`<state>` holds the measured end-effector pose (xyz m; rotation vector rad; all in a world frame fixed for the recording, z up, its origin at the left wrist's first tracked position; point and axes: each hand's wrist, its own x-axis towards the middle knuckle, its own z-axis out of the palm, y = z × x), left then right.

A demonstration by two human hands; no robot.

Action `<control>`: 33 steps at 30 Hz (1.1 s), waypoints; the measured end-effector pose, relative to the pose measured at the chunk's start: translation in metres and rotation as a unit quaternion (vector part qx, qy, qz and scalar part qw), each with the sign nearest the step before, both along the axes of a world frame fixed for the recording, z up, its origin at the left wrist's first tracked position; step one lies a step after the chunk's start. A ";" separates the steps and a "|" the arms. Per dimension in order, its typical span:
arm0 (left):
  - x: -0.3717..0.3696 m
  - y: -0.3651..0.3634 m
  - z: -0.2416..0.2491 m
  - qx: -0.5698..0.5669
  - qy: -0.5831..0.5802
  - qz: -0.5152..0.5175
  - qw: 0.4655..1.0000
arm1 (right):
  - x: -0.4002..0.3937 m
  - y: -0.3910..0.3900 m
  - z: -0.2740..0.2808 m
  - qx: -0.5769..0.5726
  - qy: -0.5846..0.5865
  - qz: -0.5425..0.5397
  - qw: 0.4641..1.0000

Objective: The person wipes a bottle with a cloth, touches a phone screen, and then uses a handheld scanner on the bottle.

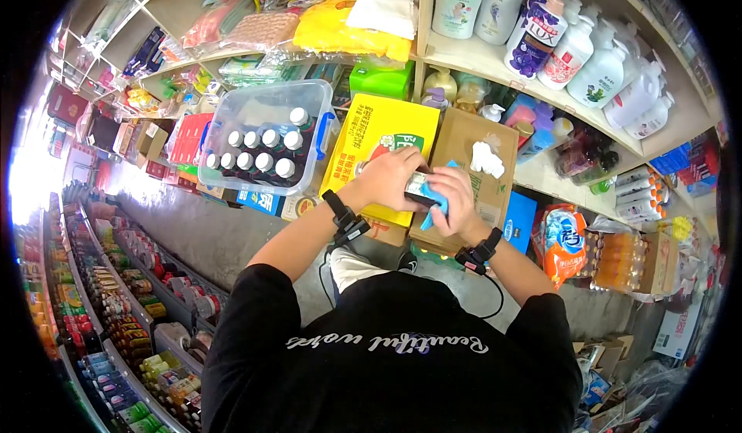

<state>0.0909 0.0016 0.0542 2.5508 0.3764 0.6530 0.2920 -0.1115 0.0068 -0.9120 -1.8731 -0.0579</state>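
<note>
Close to the body, both hands meet in front of the chest. The left hand (pixel 390 178) wraps around a small dark bottle (pixel 420 188) and holds it tight. The bottle lies on its side, its long way running left to right, one end poking out toward the right hand (pixel 456 197). The right hand is closed on a blue cloth (pixel 439 201) and presses it on that end. Both hands touch the bottle.

Just past them sit a yellow box (pixel 371 135) and a brown box (pixel 471 143). Farther left, a clear bin (pixel 232 112) holds more bottles with white caps. Shelves (pixel 495 62) stand behind.
</note>
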 end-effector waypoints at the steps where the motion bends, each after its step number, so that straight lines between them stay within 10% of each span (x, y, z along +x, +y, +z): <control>1: 0.000 0.000 0.000 0.008 -0.005 -0.011 1.000 | 0.000 -0.002 0.002 0.018 -0.036 0.011 0.999; 6: -0.001 0.003 0.000 0.035 -0.012 -0.049 0.998 | -0.008 -0.005 0.003 0.066 -0.067 0.039 0.995; 12: 0.001 0.002 -0.007 0.054 -0.008 -0.011 0.998 | -0.010 0.002 -0.001 -0.099 0.165 0.013 0.981; 26: 0.000 -0.002 -0.008 0.092 0.026 0.019 0.995 | -0.028 0.016 -0.022 -0.354 0.692 -0.026 0.628; 33: -0.003 -0.004 -0.011 0.090 0.003 0.008 0.996 | -0.026 0.020 -0.001 -0.492 0.751 0.018 0.440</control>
